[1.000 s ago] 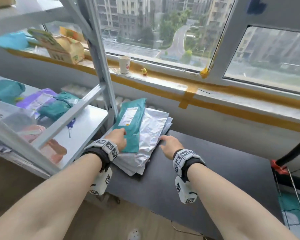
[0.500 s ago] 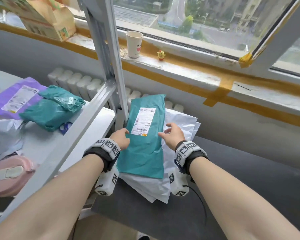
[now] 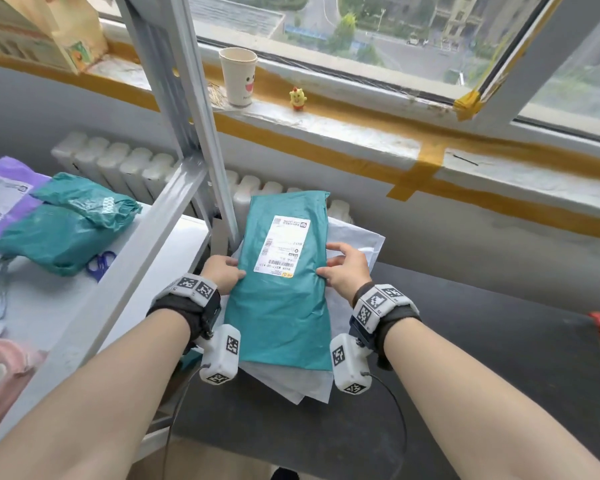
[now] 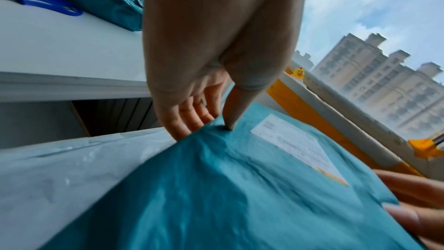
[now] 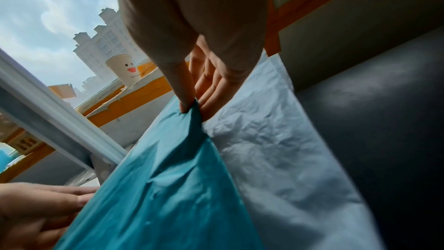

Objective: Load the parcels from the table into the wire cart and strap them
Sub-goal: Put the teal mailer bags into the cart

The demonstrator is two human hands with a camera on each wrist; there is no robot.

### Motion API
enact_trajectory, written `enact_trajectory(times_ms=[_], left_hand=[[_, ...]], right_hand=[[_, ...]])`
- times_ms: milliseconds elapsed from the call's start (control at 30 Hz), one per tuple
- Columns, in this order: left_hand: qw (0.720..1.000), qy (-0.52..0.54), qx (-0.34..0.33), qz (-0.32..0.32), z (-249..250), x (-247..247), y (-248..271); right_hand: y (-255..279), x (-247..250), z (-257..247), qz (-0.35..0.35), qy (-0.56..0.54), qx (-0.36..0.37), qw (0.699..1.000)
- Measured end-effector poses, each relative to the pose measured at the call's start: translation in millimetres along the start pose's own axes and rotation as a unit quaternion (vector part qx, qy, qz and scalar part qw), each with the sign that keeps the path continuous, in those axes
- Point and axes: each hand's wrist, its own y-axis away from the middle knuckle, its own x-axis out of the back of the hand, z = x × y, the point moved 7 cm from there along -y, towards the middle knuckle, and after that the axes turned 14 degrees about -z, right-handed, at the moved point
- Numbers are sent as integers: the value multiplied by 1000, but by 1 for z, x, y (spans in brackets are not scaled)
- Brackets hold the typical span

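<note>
holding item: teal parcel, white label up, lying on top of the white parcels stacked on the dark table. left hand pinches its left edge, thumb on top, fingers beneath. right hand pinches its right edge likewise. left of the teal parcel: grey shelf post; beyond that, more teal bags, blue scissors. behind the teal parcel, on the sill: paper cup, yellow figurine.

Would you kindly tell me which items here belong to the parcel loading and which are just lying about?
Job: teal parcel, pinched by left hand and right hand; white parcels beneath.

Lying about: paper cup, chick figurine, blue scissors.
</note>
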Motion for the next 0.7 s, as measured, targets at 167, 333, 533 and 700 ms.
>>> enact_trajectory(times_ms=[167,333,533,700], left_hand=[[993,102,-30,-48,21,-37,42],[988,106,-68,-92,46,-101,96],[983,59,-107,-135,65,-214,177],[971,37,-146,-186,59,-332,239]], right_hand=[[43,37,8,27,-10,30,999],[119,93,27,65,-37,56,996],[240,178,75,108,-92,75,987],[345,251,139,134,-116,88,980]])
